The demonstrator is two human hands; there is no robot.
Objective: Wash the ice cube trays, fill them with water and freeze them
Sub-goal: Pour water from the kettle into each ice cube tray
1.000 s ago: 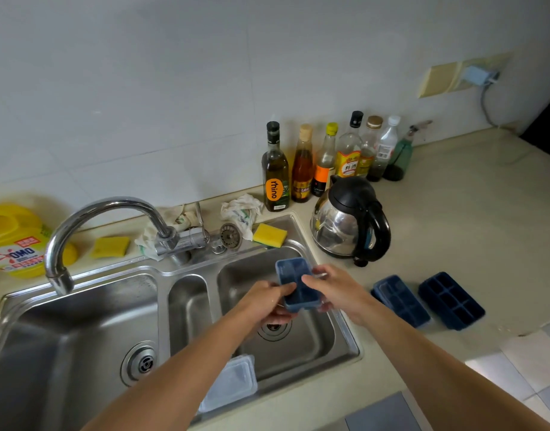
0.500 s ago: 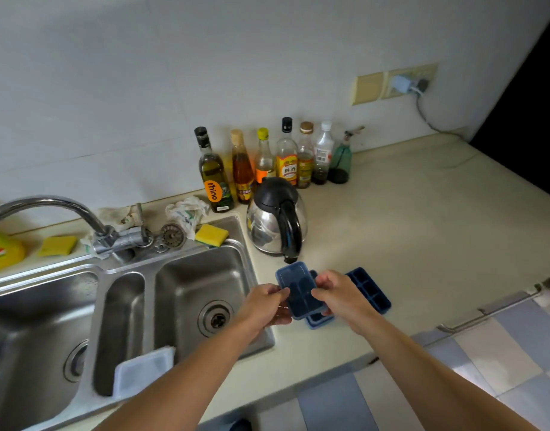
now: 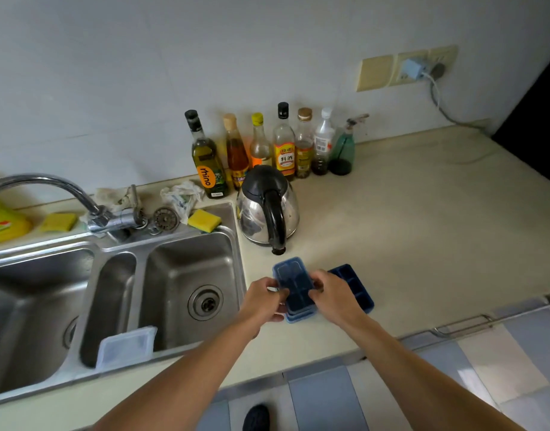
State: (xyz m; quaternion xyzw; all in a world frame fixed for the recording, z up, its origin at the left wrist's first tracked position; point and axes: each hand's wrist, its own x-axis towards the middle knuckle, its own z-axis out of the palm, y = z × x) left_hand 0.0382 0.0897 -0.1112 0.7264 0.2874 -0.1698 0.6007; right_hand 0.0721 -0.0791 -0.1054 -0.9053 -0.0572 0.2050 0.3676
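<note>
A blue ice cube tray (image 3: 293,283) is gripped at its long sides by the left hand (image 3: 262,298) and right hand (image 3: 335,295), fingers curled round it, directly over a second tray (image 3: 300,318) on the bench (image 3: 423,244). An open tray (image 3: 356,290) lies at 3 o'clock, and a kettle (image 3: 267,206) stands at 12 o'clock.

A home kitchen, plainly: a steel double sink (image 3: 174,269) with a curved tap (image 3: 49,181) set into a pale desk (image 3: 407,228), a yellow sponge (image 3: 204,219) on its rim, an electric kettle (image 3: 267,206) beside it, and oil and sauce bottles (image 3: 284,150) lined along the wall.
</note>
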